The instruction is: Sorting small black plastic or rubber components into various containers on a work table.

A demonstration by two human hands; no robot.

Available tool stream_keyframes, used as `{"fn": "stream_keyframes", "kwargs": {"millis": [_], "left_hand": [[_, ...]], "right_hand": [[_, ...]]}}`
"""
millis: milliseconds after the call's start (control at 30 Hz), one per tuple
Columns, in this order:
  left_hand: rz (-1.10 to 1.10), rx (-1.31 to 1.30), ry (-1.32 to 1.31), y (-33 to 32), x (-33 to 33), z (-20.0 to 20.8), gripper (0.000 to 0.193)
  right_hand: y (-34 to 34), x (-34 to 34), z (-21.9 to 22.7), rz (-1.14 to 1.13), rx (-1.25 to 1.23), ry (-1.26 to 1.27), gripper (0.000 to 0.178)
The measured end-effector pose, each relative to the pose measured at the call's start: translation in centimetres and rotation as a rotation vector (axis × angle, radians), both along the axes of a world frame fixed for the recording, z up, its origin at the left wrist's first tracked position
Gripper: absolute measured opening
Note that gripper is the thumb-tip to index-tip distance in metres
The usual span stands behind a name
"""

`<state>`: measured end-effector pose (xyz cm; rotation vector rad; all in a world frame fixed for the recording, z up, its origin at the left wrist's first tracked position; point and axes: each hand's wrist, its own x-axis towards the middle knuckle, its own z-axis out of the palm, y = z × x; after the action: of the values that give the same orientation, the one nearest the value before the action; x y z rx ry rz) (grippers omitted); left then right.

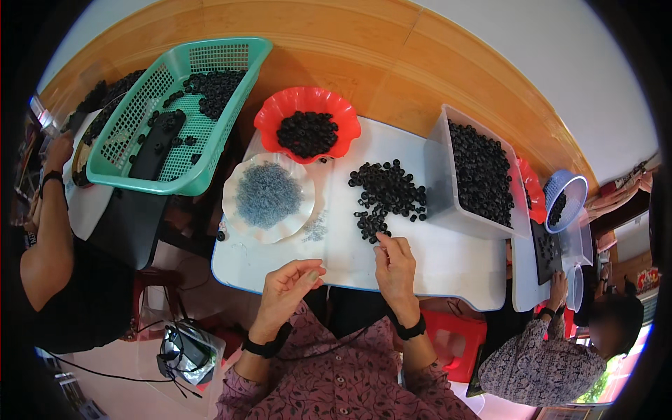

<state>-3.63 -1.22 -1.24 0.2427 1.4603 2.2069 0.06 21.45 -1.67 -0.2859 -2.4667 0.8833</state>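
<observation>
My left hand (290, 287) is above the table's near edge, its thumb and fingers drawn together. Whatever they hold, if anything, is too small to make out. My right hand (395, 266) reaches to the near edge of a loose pile of small black ring-like parts (388, 189); its fingers are bent, the index fingertip at the parts. Left of the pile stands a white wavy-rimmed plate (234, 183) heaped with tiny clear bluish pieces (268, 196). A few clear pieces (316, 227) lie scattered beside the plate on the white table (448, 262).
Behind the plate sits a red scalloped bowl (343, 112) of black parts. A tall clear bin (442, 185), full of black parts, stands right. A green basket (203, 178) is at far left. Co-workers (52, 280) (553, 360) sit on both sides. A red stool (451, 343) is below the table.
</observation>
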Motion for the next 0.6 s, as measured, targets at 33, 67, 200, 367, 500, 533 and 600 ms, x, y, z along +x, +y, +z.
{"fn": "stream_keyframes", "kwargs": {"millis": [33,67,200,367,500,533,600], "left_hand": [[0.002,0.000,-0.003,0.2,-0.1,-0.5,0.027],[0.002,-0.013,-0.002,0.4,-0.2,-0.9,0.026],[-0.021,-0.024,0.011,0.7,-0.5,-1.4,0.025],[0.009,0.004,0.010,0.3,-1.1,-2.4,0.024],[0.032,0.036,-0.044,0.2,-1.2,-2.4,0.022],[0.037,0.034,-0.047,0.2,-1.2,-2.4,0.022],[0.054,0.011,0.019,0.3,-0.9,-2.6,0.021]], "right_hand": [[-0.1,-0.2,-0.1,0.002,0.000,-0.003,0.025],[-0.2,-0.3,-0.1,-0.004,0.040,-0.018,0.023],[-0.4,-0.7,-0.4,-0.041,0.061,-0.046,0.020],[-0.6,-1.0,-0.2,-0.021,0.023,-0.013,0.020],[-0.9,-1.1,-0.4,-0.010,-0.067,0.017,0.021],[-1.1,-1.0,-0.5,-0.006,-0.069,0.014,0.021],[-1.5,-0.7,-0.4,0.013,-0.278,0.053,0.022]]}}
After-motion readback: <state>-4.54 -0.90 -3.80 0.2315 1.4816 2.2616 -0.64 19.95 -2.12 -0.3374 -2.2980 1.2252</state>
